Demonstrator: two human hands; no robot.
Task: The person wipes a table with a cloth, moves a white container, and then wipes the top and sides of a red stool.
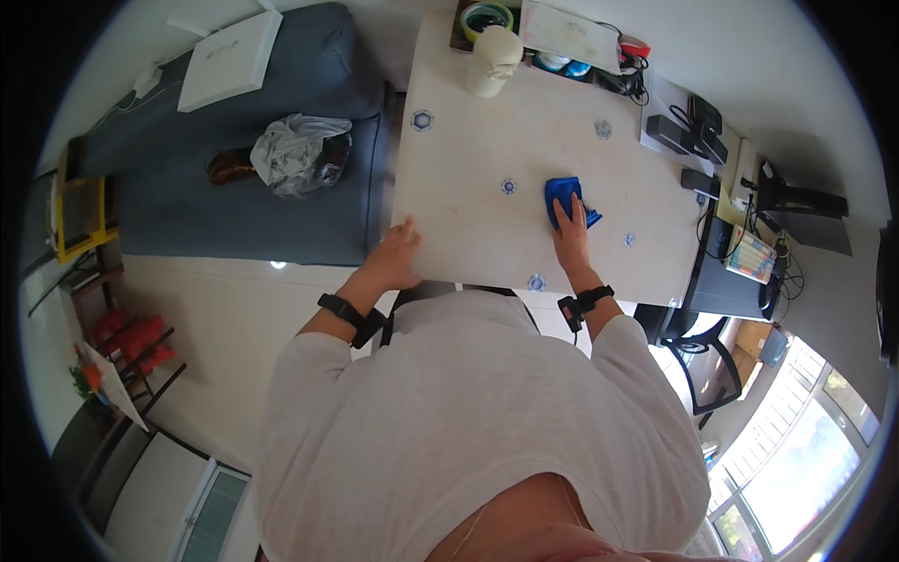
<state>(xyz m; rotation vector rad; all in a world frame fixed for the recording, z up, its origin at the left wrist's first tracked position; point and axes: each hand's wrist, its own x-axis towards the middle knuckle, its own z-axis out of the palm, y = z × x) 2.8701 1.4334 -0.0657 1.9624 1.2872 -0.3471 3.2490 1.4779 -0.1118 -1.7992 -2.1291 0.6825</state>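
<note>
My right hand lies on a folded blue cloth, its fingers spread over the cloth's near side on the pale wooden tabletop. With nothing in it, my left hand rests at the table's front left corner, fingers apart. Several blue-and-white round patterned marks or stickers are scattered over the tabletop; one mark is left of the cloth, another to the right of my right hand. Each wrist wears a black strap with a small device.
A cream mannequin head stands at the back, before a roll of tape and a box of items. Small black devices and a keyboard are at the right. A grey sofa bearing a plastic bag adjoins the left side.
</note>
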